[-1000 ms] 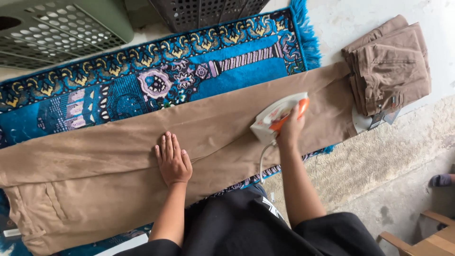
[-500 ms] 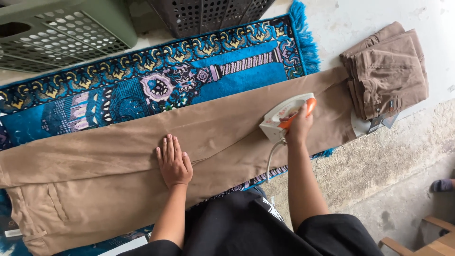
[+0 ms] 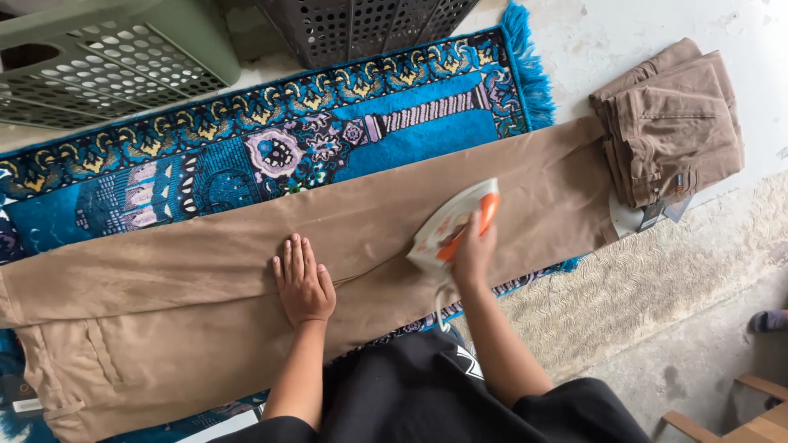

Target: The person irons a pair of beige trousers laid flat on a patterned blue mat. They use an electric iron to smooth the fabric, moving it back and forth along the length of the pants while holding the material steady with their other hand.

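At the far left, a pale green laundry basket (image 3: pixel 98 57) stands beyond the blue patterned rug (image 3: pixel 246 156), with a dark perforated basket (image 3: pixel 361 25) just beside it. Across the rug lie the tan trousers (image 3: pixel 164 287), stretched flat, waistband end at the left edge and leg running to the right. The left hand (image 3: pixel 302 283) rests palm-down on the cloth near the middle, fingers spread slightly and pressed flat to hold the fabric smooth. To its right, the right hand (image 3: pixel 474 254) is wrapped around the orange handle of a white iron (image 3: pixel 451 226), which sits on the trouser leg (its cord trails down toward the person's dark clothing). Further right, a folded stack of brown trousers (image 3: pixel 673 123) lies on the bare floor, touching the hem end of the spread pair. The likely risks: the iron sliding toward the flat hand could burn the fingers, and lingering in one spot could scorch the cloth; the cord could also snag and drag a crease.
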